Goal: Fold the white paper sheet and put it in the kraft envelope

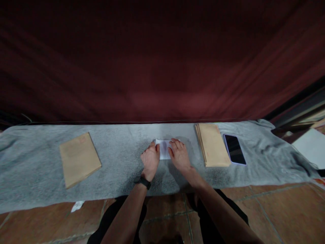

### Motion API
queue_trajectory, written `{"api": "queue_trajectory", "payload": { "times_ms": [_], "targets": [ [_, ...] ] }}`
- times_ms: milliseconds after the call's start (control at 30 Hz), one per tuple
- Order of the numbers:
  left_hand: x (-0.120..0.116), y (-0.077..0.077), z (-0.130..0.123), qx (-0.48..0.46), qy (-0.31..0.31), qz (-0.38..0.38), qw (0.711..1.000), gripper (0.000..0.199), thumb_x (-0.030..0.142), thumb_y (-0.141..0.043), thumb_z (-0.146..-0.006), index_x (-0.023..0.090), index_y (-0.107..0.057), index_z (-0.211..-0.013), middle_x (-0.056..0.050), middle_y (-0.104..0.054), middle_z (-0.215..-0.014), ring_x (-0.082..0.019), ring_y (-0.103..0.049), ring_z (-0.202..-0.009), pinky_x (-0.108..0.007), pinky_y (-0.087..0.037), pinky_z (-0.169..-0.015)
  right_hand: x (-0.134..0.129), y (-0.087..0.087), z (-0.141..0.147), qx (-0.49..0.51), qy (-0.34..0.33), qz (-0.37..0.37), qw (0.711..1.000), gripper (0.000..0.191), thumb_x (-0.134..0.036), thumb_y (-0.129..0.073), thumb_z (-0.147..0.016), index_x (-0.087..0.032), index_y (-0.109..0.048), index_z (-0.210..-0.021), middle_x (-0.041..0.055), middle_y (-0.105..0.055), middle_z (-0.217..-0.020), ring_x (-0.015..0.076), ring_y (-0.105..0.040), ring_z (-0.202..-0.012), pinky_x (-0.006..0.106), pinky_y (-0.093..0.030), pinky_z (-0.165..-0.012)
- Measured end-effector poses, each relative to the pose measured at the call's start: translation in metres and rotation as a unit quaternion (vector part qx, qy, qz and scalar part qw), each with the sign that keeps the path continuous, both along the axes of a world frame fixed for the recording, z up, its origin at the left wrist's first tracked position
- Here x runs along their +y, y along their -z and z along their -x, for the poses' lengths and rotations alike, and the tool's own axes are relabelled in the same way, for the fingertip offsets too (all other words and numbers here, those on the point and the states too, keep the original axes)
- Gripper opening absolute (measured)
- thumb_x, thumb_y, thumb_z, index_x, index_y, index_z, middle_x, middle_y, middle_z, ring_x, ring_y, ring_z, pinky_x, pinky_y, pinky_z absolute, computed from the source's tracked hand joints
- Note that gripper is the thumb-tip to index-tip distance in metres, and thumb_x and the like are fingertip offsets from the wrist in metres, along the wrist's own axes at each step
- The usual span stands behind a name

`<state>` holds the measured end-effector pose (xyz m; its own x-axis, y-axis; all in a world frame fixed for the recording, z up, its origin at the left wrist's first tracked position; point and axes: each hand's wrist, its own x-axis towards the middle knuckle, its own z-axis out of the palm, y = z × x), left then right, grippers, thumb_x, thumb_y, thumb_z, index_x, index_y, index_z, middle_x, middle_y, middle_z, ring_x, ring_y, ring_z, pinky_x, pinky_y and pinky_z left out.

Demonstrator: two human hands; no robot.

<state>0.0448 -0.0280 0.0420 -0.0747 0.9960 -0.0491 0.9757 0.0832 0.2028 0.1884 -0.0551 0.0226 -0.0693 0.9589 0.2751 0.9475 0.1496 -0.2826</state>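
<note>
A small white piece of paper [165, 152], apparently folded, lies on the grey cloth in front of me. At its left edge my left hand [150, 156] is closed, fingers curled and the thumb along the paper; a dark band circles that wrist. Across the paper's right part rests my right hand [179, 154], its fingers stretched out and somewhat apart, covering that end. To the right of my hands is a stack of brown envelopes [214, 145], slightly fanned at its left side. Another brown envelope pile [80, 159] lies at an angle on the left.
A phone [235, 149] with a pale purple case lies beside the right-hand stack. The grey cloth [122, 152] covers a long narrow surface, with a dark red curtain [162, 67] behind it. A white scrap [77, 205] is on the tiled floor [165, 223].
</note>
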Motion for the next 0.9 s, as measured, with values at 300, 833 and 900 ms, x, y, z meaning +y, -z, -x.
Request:
{"api": "queue_trajectory", "payload": {
  "times_ms": [300,833,900],
  "targets": [
    [0.002,0.000,0.003,0.005,0.015,0.007,1.000,0.045,0.044,-0.033,-0.105,0.015,-0.057,-0.129,-0.016,-0.076,-0.092,-0.027,-0.074,-0.090,-0.032,-0.051,-0.075,-0.016,0.029,0.017,-0.027,0.007,0.039,0.999,0.052,-0.036,-0.037,-0.107,-0.016,-0.038,-0.155,0.0139,-0.032,-0.162,0.0290,-0.032,-0.149,0.051,-0.024,-0.121],
    [-0.010,0.025,-0.021,-0.099,0.287,-0.080,0.949,0.054,0.038,-0.028,-0.105,0.013,-0.041,-0.151,-0.013,-0.043,-0.158,-0.022,-0.033,-0.149,-0.042,-0.024,-0.124,-0.020,0.031,0.019,-0.062,0.021,0.054,0.996,0.059,-0.015,-0.038,-0.099,-0.007,-0.030,-0.157,0.0182,-0.023,-0.164,0.0311,-0.023,-0.153,0.052,-0.023,-0.123],
    [-0.011,0.030,-0.022,-0.087,0.279,-0.062,0.954,0.059,0.042,-0.025,-0.106,0.010,-0.037,-0.153,-0.013,-0.039,-0.160,-0.021,-0.028,-0.152,-0.043,-0.020,-0.125,-0.021,0.031,0.019,-0.065,0.027,0.057,0.996,0.060,-0.013,-0.036,-0.098,-0.008,-0.030,-0.157,0.0178,-0.023,-0.164,0.0305,-0.023,-0.152,0.051,-0.023,-0.123]
  ]
}}
